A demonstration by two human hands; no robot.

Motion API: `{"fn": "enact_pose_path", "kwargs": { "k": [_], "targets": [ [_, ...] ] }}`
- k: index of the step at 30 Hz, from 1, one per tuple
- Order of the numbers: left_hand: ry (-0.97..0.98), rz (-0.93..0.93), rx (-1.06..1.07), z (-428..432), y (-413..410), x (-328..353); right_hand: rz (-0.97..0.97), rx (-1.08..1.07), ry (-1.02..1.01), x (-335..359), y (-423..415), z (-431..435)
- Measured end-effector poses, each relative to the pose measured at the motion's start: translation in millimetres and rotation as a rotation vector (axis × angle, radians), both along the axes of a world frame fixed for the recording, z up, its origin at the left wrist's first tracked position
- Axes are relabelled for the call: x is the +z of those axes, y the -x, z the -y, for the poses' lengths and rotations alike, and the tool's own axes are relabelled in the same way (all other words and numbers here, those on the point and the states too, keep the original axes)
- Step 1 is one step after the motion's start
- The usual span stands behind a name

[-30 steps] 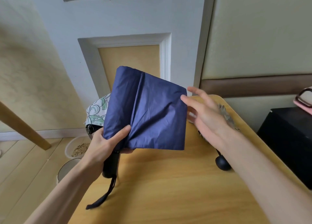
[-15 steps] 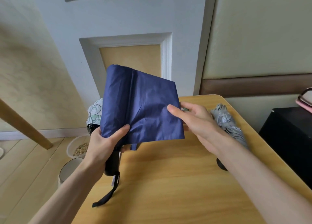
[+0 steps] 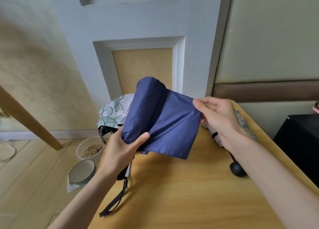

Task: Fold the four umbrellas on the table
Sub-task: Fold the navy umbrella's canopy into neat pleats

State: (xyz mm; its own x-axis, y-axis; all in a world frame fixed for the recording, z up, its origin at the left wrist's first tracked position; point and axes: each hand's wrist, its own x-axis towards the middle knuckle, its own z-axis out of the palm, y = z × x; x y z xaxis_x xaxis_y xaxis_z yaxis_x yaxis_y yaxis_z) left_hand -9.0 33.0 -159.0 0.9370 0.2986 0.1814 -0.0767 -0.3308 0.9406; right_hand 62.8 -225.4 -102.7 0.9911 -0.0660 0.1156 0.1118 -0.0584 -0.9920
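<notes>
Gripping the navy umbrella (image 3: 165, 121) at centre frame, your left hand (image 3: 124, 152) wraps its rolled lower part, thumb on the cloth. Your right hand (image 3: 219, 118) pinches the loose flap's upper right corner above the wooden table (image 3: 189, 194). A floral umbrella (image 3: 114, 113) lies behind it to the left, and a grey umbrella (image 3: 242, 123) lies beneath your right wrist.

I am holding a navy umbrella (image 3: 160, 118) above the wooden tabletop (image 3: 181, 194). My left hand (image 3: 124, 149) is gripping its rolled canopy near the handle, while my right hand (image 3: 219, 118) is pinching the loose fabric edge. A floral umbrella (image 3: 114, 113) and a grey umbrella (image 3: 241, 123) are lying behind.
</notes>
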Motion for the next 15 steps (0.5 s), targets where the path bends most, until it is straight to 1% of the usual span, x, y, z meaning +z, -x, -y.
{"fn": "enact_pose_path", "kwargs": {
  "k": [2,5,7,9,12,14,15],
  "targets": [
    [-0.041,0.015,-0.009,1,0,2,0.068,0.019,0.049,5,3,2],
    [0.0,0.027,-0.177,-1,-1,4,0.129,0.151,0.051,29,4,-2],
    [-0.067,0.006,-0.296,-5,-2,3,0.118,0.25,0.067,49,0,-11],
    [-0.071,-0.058,-0.413,-5,-3,1,0.069,0.342,0.121,67,-6,-24],
    [-0.213,-0.071,-0.421,3,-3,-2,0.014,0.52,0.224,89,-12,-46],
    [-0.211,-0.021,-0.364,13,4,0,0.032,0.556,0.343,98,-16,-61],
    [-0.176,-0.012,-0.329,16,6,1,0.039,0.518,0.404,100,-18,-69]
  ]
}}
